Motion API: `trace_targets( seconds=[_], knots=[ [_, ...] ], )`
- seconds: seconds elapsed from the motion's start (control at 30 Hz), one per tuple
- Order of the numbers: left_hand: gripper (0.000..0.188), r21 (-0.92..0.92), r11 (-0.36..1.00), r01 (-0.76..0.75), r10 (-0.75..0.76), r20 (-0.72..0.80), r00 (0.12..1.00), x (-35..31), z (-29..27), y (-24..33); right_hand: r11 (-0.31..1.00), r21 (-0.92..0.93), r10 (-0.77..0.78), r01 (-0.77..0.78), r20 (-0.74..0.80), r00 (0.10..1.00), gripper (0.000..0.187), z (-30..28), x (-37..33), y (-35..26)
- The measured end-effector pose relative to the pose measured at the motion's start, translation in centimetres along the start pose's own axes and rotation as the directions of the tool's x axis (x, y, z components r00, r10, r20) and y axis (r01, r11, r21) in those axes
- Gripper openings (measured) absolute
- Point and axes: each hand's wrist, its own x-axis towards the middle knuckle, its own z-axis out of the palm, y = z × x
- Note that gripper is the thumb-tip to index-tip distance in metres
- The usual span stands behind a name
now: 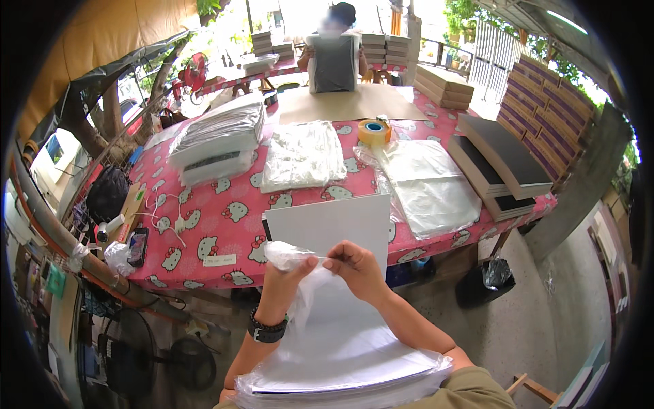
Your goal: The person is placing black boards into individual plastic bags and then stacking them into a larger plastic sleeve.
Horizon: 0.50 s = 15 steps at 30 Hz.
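Note:
A thin clear plastic bag point(289, 256) is bunched up in front of me. My left hand point(279, 288), with a black strap on its wrist, is closed around the gathered plastic. Close beside it, my right hand point(355, 267) pinches the film between thumb and fingertips. Below both hands, a stack of large white sheets point(361, 341) leans toward my body, with plastic film around its near end. Behind my hands a white board point(320, 221) with a dark left edge rests at the table's front edge.
On the pink patterned table point(225, 255) lie a pile of plastic-wrapped packs point(221, 140), folded plastic point(303, 155), flat clear bags point(432, 187), a tape roll point(375, 131) and dark boards point(507, 157). Another person holds a grey board point(334, 65) opposite. A black bin point(485, 283) stands right.

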Motion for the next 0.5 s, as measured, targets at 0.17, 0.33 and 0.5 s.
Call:
trace_targets(
  seconds=[0.17, 0.33, 0.5],
  knots=[
    [0.026, -0.211, 0.967, 0.141, -0.116, 0.127, 0.985, -0.3, -0.4, 0.1, 0.993, -0.118, -0.021, 0.024, 0.027, 0.999, 0.011, 0.3, -0.2, 0.3],
    [0.021, -0.287, 0.936, 0.204, -0.176, 0.12, 0.977, -0.6, 0.6, 1.2, 0.997, -0.047, -0.062, 0.061, -0.015, 0.998, 0.009, 0.4, -0.3, 0.4],
    [0.019, -0.268, 0.956, 0.119, -0.115, 0.032, 0.993, -0.8, 0.1, -0.3, 0.967, -0.201, -0.153, 0.155, 0.027, 0.988, 0.009, 0.8, -0.7, 0.6]
  ],
)
